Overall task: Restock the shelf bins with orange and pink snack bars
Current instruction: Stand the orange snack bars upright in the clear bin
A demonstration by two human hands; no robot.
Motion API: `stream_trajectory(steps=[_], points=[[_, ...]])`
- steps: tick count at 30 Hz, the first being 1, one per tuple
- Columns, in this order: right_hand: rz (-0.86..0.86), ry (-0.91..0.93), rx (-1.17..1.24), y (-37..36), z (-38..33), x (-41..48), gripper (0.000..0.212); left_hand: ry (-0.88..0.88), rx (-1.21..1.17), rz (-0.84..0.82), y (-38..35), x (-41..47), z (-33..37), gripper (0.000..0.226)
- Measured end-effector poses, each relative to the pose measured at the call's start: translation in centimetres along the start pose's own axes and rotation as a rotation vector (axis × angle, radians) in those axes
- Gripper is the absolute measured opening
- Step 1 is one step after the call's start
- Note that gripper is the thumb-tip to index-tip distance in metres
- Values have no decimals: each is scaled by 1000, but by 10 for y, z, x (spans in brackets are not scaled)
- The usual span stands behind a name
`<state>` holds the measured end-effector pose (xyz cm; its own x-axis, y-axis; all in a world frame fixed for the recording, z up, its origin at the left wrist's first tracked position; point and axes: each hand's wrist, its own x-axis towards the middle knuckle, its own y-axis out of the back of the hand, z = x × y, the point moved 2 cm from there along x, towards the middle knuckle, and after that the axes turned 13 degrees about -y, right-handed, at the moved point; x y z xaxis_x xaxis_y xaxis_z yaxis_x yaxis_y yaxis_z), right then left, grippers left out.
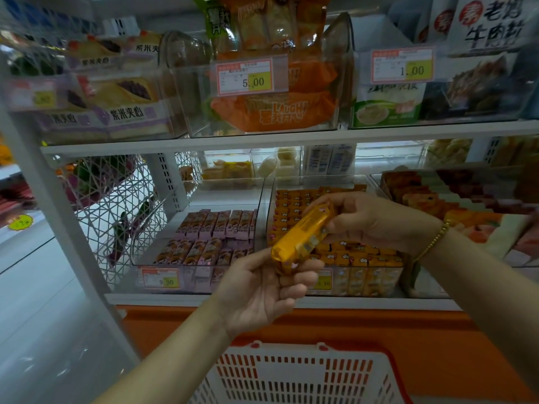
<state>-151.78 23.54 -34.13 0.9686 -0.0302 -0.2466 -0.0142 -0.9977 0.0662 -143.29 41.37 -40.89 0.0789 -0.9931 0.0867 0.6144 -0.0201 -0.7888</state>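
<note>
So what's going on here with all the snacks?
A person stands at a shop shelf holding one orange snack bar in both hands. The left hand grips its lower end and the right hand grips its upper end. Just behind it, the orange bar bin looks nearly full. The pink bar bin beside it has bare room at the back. A red and white basket waits below.

Your held orange snack bar pack point(302, 237) has a glossy plastic wrapper. Shelf bin point(189, 94) at 12 o'clock: clear smooth plastic. Basket point(288, 371) at 6 o'clock: matt perforated plastic.
</note>
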Motion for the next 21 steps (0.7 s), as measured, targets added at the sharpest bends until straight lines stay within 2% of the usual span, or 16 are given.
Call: stream_trajectory(steps=[3, 6, 10, 12, 14, 16, 21], points=[[41, 40, -51, 3, 1, 0, 37, -46, 99, 0, 2, 3, -2, 52], [82, 44, -55, 2, 3, 2, 47, -109, 253, 127, 4, 3, -5, 47], [188, 17, 84, 9, 4, 7, 56, -213, 548, 290, 7, 9, -2, 33], [250, -24, 150, 13, 4, 9, 47, -269, 657, 343, 11, 14, 3, 34], [312, -98, 188, 12, 5, 12, 28, -341, 724, 408, 15, 18, 11, 38], [393, -158, 216, 11, 7, 15, 15, -420, 888, 489, 19, 20, 17, 46], [401, -162, 300, 6, 9, 22, 35, -634, 1433, 562, 15, 21, 19, 43]])
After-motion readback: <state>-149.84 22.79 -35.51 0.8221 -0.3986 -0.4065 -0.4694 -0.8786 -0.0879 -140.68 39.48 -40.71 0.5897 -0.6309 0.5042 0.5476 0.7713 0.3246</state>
